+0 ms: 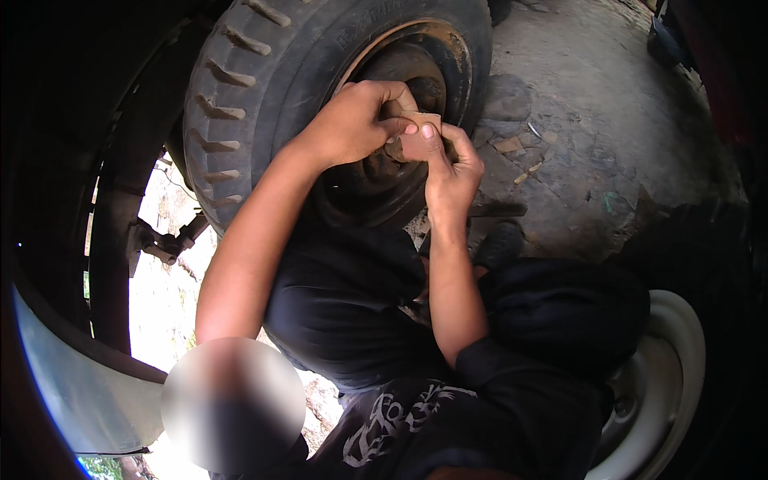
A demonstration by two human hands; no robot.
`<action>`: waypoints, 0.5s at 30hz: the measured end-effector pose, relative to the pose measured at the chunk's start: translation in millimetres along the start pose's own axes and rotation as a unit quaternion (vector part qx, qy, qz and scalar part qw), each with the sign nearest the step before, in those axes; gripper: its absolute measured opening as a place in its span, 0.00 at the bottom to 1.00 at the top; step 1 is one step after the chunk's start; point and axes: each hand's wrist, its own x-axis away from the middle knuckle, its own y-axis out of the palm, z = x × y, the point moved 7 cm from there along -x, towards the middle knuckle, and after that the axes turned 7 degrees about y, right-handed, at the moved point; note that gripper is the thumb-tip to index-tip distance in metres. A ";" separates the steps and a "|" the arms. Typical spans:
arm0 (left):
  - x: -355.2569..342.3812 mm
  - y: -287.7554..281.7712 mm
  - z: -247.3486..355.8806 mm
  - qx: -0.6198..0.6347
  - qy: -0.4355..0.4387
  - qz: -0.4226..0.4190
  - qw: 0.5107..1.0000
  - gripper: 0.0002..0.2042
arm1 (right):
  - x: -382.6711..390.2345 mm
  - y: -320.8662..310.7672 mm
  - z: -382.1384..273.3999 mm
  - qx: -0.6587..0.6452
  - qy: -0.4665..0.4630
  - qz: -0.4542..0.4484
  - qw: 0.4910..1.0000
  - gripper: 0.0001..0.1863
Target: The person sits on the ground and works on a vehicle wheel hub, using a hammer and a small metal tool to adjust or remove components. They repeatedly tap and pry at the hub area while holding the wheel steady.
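Note:
Between my two hands is a small folded piece of sandpaper point(414, 147), reddish brown on one face and tan along its upper edge. My left hand point(360, 120) pinches its left side, with the thumb and bent fingers at the fold. On the right side, my right hand point(453, 170) grips it with the thumb pressed flat on the front. Both hands are in front of the hub of a large tyre point(276, 96) with deep tread lugs. The wheel's rusty dark rim point(456, 60) shows around them, while the hands hide part of the hub.
A dirty concrete floor point(576, 96) lies to the right, with scraps and small debris point(520, 148) on it. A pale wheel rim point(680, 352) stands at lower right. Dark metal vehicle parts point(164, 240) are on the left, beside a pale curved panel point(88, 392).

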 end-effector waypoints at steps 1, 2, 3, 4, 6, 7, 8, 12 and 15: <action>0.8 -0.2 -1.9 0.019 -0.009 -0.001 1.000 0.06 | -4.2 -4.0 -2.0 0.004 0.014 -0.009 1.000 0.17; 2.0 -0.7 -3.9 0.037 -0.019 -0.002 0.999 0.06 | -6.1 -6.1 -4.7 0.017 0.018 -0.021 0.999 0.17; 1.3 -0.6 -2.9 0.056 -0.025 -0.003 0.998 0.06 | -7.9 -9.1 -8.0 0.030 0.020 -0.031 0.999 0.17; 1.8 -1.0 -1.3 0.060 -0.034 -0.004 0.998 0.07 | -9.1 -10.3 -9.3 0.044 0.023 -0.041 0.998 0.17; 4.3 -1.7 3.9 0.066 -0.052 -0.005 0.996 0.07 | -10.9 -11.9 -5.7 0.035 0.031 -0.044 0.998 0.18; 3.7 -0.4 3.7 0.067 -0.055 -0.007 0.996 0.08 | -11.1 -12.6 -3.6 0.029 0.035 -0.045 0.998 0.19; 3.1 1.4 2.8 0.069 -0.058 -0.009 0.996 0.08 | -11.4 -13.2 -2.3 0.023 0.039 -0.046 0.998 0.19; 3.1 5.4 0.6 0.070 -0.059 -0.016 0.996 0.10 | -11.4 -14.1 -2.8 0.023 0.036 -0.038 0.998 0.21; 3.6 5.9 -1.6 0.049 -0.076 -0.030 0.995 0.12 | -12.9 -15.2 -0.9 0.033 0.029 -0.037 0.998 0.21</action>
